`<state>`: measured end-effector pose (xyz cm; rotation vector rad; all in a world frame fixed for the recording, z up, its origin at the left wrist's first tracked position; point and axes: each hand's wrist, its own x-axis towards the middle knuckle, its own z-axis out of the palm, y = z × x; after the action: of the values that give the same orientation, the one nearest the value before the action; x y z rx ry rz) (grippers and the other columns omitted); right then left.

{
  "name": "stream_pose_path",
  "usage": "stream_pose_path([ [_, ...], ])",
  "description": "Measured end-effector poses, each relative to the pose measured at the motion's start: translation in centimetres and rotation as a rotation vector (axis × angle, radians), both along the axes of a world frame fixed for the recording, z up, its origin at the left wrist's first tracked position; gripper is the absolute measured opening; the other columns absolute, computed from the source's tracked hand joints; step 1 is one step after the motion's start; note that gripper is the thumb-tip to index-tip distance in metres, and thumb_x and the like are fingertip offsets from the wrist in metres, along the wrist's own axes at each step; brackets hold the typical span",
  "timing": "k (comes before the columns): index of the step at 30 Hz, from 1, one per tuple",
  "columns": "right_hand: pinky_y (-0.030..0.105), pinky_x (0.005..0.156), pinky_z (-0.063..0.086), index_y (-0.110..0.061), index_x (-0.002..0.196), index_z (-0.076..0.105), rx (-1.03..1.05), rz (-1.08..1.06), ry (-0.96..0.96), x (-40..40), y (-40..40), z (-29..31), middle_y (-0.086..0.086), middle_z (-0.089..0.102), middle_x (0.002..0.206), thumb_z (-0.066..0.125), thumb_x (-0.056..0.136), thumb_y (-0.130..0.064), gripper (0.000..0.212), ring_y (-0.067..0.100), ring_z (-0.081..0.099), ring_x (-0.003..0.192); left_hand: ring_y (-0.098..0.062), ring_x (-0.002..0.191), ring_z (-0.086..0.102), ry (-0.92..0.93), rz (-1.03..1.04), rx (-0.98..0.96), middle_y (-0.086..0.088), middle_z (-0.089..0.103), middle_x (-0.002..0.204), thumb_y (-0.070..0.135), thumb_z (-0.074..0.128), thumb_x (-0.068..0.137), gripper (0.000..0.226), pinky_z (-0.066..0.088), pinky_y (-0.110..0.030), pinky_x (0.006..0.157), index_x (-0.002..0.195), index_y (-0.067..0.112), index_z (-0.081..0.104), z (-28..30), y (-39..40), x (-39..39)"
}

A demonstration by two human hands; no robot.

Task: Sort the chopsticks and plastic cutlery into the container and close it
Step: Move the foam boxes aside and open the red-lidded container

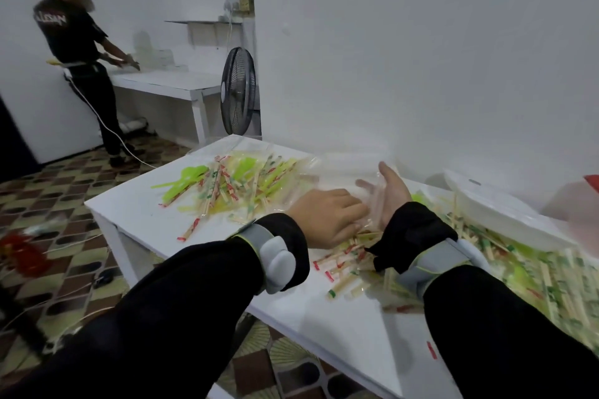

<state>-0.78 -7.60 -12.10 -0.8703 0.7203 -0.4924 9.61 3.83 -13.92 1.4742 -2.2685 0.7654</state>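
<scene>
Your two hands meet over the white counter (pixel 340 327), left hand (pixel 327 220) palm-down with fingers on the wrapped chopsticks (pixel 343 256), right hand (pixel 390 194) palm-up with fingers spread under blurred clear plastic, while uncountable chopsticks and green cutlery (pixel 191 176) lie crisscrossed beside one white container (pixel 505 214).

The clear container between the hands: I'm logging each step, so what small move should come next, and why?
Probably steady the clear container with both hands. The left hand and right hand flank its near edge, and the wrapped chopsticks lie loose around it.
</scene>
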Motion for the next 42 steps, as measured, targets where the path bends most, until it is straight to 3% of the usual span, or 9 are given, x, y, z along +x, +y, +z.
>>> stream_pose_path([
  [5,0.042,0.073,0.053,-0.022,0.131,0.033,-0.222,-0.192,-0.028,3.1,-1.5,0.6,0.018,0.049,0.136,0.052,0.088,-0.008,0.049,0.034,0.058,0.102,-0.027,0.084,0.063,0.189,0.020,-0.056,-0.012,0.067,0.099,0.036,0.034,0.092,0.046,0.046,-0.028,0.068,0.106,0.003,0.063,2.0,-1.7,4.3],
  [10,0.050,0.081,0.050,-0.027,0.149,0.012,-0.187,-0.145,-0.019,5.1,-3.1,1.0,0.015,0.040,0.143,0.044,0.092,0.001,0.071,0.040,0.062,0.093,-0.030,0.113,0.050,0.498,0.575,-0.021,-0.013,0.056,0.122,0.022,0.039,0.096,0.034,0.042,-0.039,0.088,0.124,0.008,0.051,3.6,-6.1,14.4],
  [14,0.048,0.081,0.053,-0.027,0.150,0.010,-0.183,-0.158,0.044,6.3,-4.5,0.3,0.014,0.043,0.140,0.046,0.092,0.002,0.074,0.038,0.064,0.090,-0.034,0.116,0.050,0.409,0.986,0.270,-0.016,0.052,0.126,0.025,0.047,0.092,0.038,0.041,-0.042,0.093,0.126,0.007,0.047,1.3,-8.9,22.1],
  [18,0.046,0.079,0.053,-0.031,0.149,0.013,-0.174,-0.151,0.080,7.1,-5.2,-0.7,0.014,0.049,0.134,0.049,0.091,0.002,0.076,0.040,0.064,0.095,-0.031,0.101,0.059,0.353,1.039,0.334,-0.015,0.063,0.107,0.026,0.044,0.091,0.024,0.048,-0.043,0.090,0.097,0.008,0.058,-2.3,-10.2,25.8],
  [21,0.046,0.077,0.053,-0.028,0.150,0.012,-0.160,-0.167,0.072,7.4,-5.5,-0.9,0.015,0.050,0.133,0.049,0.091,0.002,0.076,0.041,0.063,0.094,-0.032,0.117,0.045,0.346,1.092,0.363,-0.013,0.052,0.122,0.019,0.040,0.094,0.026,0.038,-0.042,0.094,0.116,0.010,0.049,-3.3,-10.7,26.0],
  [27,0.044,0.071,0.054,-0.026,0.150,0.012,-0.187,-0.184,0.071,7.1,-5.5,-0.5,0.016,0.048,0.136,0.047,0.090,0.003,0.075,0.039,0.064,0.087,-0.037,0.116,0.039,0.313,1.035,0.389,-0.017,0.046,0.122,0.015,0.038,0.095,0.031,0.039,-0.041,0.094,0.118,0.004,0.056,-2.2,-10.6,25.4],
  [33,0.049,0.078,0.052,-0.026,0.151,0.006,-0.210,-0.188,0.032,4.9,-4.5,0.7,0.014,0.053,0.127,0.041,0.098,-0.007,0.066,0.041,0.063,0.091,-0.040,0.082,0.055,0.571,0.657,-0.185,-0.023,0.055,0.094,0.016,0.039,0.090,0.031,0.046,-0.046,0.072,0.090,-0.005,0.061,0.9,-9.3,21.7],
  [38,0.056,0.091,0.047,-0.026,0.150,0.006,-0.139,-0.225,-0.042,2.0,-3.5,1.1,0.011,0.059,0.108,0.036,0.102,-0.019,0.057,0.045,0.059,0.103,-0.030,0.069,0.049,0.646,0.266,-0.326,-0.019,0.052,0.080,0.018,0.033,0.084,0.035,0.034,-0.030,0.065,0.079,-0.003,0.059,4.4,-8.6,16.1],
  [42,0.046,0.070,0.056,-0.011,0.145,0.025,-0.063,-0.213,-0.051,-1.3,-3.4,1.6,0.012,0.056,0.119,0.033,0.101,-0.038,0.053,0.038,0.064,0.090,-0.015,0.067,0.037,0.782,0.057,-0.331,-0.011,0.043,0.073,0.023,0.035,0.084,0.035,0.026,-0.026,0.063,0.068,-0.001,0.056,6.0,-8.6,9.4],
])
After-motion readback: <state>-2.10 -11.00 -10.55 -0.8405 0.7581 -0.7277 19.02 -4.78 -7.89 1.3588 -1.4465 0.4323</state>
